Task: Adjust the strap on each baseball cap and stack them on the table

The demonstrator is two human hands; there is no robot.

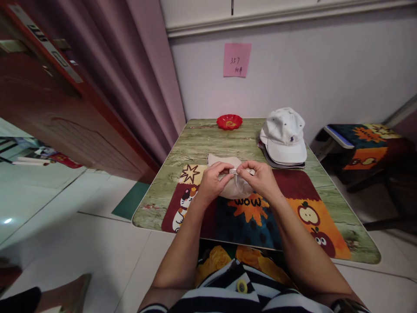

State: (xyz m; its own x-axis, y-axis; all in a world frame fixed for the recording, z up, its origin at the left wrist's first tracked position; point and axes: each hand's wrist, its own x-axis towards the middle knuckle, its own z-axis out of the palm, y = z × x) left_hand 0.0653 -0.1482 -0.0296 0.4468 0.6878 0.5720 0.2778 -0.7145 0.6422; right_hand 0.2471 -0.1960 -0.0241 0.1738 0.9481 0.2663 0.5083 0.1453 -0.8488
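Note:
A beige baseball cap (228, 190) lies on the patterned mat in front of me, its brim pointing toward the back left. My left hand (214, 180) pinches one side of a pale strap at the cap's opening between thumb and fingers. From the other side, my right hand (259, 177) pinches the same strap, its fingertips almost meeting the left ones. The fingers partly hide the strap and its fastening. To the right rear, a white cap (282, 130) with a small dark emblem tops a stack of caps.
The mat (224, 226) covers the front of a green wood-grain table (156, 195). A red scalloped dish (230, 122) stands at the back edge. A pink note (237, 60) is on the wall. A stool (371, 143) stands to the right, a wooden door (65, 108) to the left.

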